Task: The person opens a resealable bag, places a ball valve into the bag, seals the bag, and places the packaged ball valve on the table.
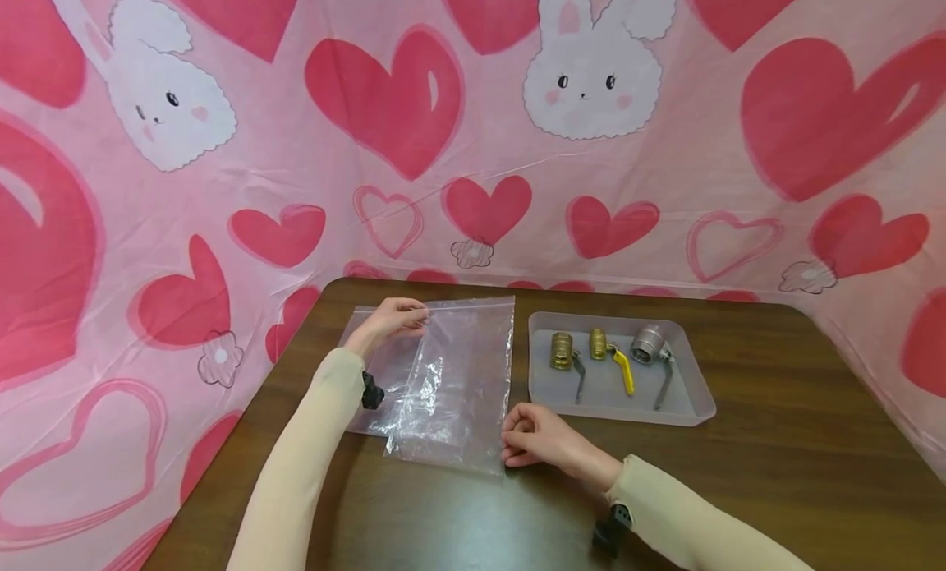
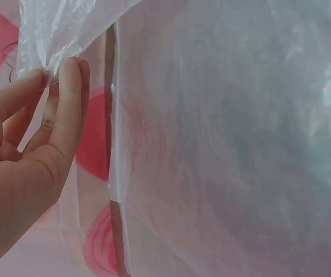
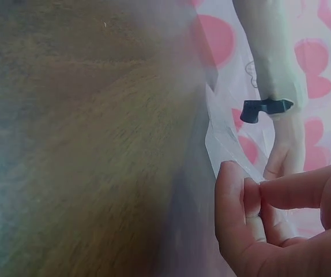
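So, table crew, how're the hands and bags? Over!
Left hand pinching upper bag's top edge. Right hand near its lower corner, grip unclear. Second bag partly underneath. Tray beside, not blocking.

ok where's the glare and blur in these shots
Head view: bright glints on the plastic, soft sheen on the table; left wrist view: plastic hazy, whitish glare by the right edge; right wrist view: table smeared, right hand sharper.
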A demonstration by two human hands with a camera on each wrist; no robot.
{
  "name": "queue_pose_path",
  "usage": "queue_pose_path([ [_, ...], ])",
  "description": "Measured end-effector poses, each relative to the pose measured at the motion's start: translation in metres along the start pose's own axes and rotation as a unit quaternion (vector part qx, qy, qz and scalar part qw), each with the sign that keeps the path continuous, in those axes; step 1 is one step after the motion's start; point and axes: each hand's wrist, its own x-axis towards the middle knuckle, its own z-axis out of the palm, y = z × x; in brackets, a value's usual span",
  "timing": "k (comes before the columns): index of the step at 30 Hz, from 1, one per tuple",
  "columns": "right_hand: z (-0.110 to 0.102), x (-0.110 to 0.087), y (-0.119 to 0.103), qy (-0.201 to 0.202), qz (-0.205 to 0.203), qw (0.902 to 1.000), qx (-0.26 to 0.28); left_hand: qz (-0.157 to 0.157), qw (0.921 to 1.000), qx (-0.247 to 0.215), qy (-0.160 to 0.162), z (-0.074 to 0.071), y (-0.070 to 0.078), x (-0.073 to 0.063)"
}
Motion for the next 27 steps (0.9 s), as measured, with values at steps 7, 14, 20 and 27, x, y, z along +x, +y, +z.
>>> queue_pose_path([
  [7, -0.004, -0.01, 0.003, -0.005, 0.001, 1.0, 0.002, 0.01, 0.9999, 0.004, 0.004, 0.002, -0.001, -0.005],
  [14, -0.01, -0.023, 0.009, -0.01, -0.009, 0.9997, 0.021, 0.035, 0.9983, 0.046, 0.006, 0.005, 0.0, -0.011],
  [20, -0.017, -0.033, 0.015, -0.003, -0.007, 0.9997, 0.022, 0.054, 0.9976, 0.042, -0.008, 0.012, 0.002, -0.015],
  [27, -0.023, -0.044, 0.023, -0.007, -0.008, 0.9997, 0.022, 0.058, 0.9977, 0.022, -0.027, 0.023, 0.003, -0.018],
])
